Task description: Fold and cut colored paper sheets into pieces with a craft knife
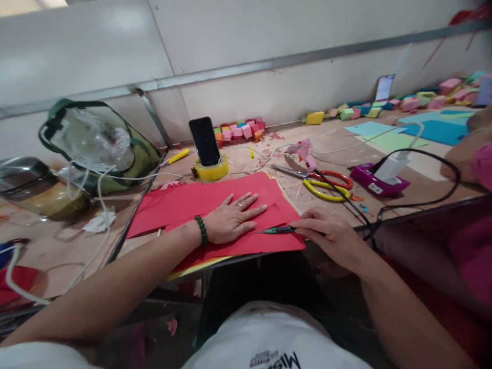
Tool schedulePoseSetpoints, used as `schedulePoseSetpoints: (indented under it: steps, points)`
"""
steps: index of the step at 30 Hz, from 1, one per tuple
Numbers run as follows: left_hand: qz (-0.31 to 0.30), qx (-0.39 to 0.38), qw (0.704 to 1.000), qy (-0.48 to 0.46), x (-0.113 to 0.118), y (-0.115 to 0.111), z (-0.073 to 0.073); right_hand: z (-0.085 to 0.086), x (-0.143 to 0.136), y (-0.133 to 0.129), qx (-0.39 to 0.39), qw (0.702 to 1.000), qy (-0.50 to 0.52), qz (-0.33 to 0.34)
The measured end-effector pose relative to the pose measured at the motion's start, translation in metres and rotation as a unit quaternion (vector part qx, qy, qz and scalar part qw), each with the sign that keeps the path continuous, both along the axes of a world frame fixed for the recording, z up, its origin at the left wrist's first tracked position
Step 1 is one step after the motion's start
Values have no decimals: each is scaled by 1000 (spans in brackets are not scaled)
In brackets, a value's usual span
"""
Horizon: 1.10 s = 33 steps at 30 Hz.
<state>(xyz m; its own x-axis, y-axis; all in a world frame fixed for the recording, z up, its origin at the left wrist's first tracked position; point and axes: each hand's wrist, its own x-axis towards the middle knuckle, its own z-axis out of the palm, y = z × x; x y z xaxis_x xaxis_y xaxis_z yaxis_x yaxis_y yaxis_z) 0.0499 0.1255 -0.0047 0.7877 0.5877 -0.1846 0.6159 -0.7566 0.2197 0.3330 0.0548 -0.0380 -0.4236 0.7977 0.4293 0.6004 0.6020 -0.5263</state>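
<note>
Red paper sheets [246, 189] lie stacked at the table's front edge, with some yellow showing beneath. My left hand [230, 219] rests flat on the top sheet, fingers spread. My right hand [330, 233] grips a craft knife [282, 229] with a dark and green handle. The knife lies low over the red paper, its tip pointing left toward my left hand. A cut or edge shows in the paper beside the blade. Whether the tip touches the paper I cannot tell.
Scissors [326, 185] and a pink glue gun [303, 151] lie behind my right hand. A purple power strip [378, 179] with cables sits to the right. A phone [205, 141] leans in a yellow tape roll [211, 169]. A green bag [100, 146] stands left. Another person's arm [469, 148] is at right.
</note>
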Motion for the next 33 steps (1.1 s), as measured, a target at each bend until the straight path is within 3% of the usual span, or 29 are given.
schedulePoseSetpoints:
  steps: [5,9,33]
  points:
    - [16,-5,1000,-1,-22,-1,6,-3,1,1,-3,1000,3,-8]
    - [18,2,1000,16,-35,-3,1,-1,-5,1,-5,1000,-2,-12]
    - [14,23,999,23,-31,-6,0,13,-22,-5,-29,1000,-9,10]
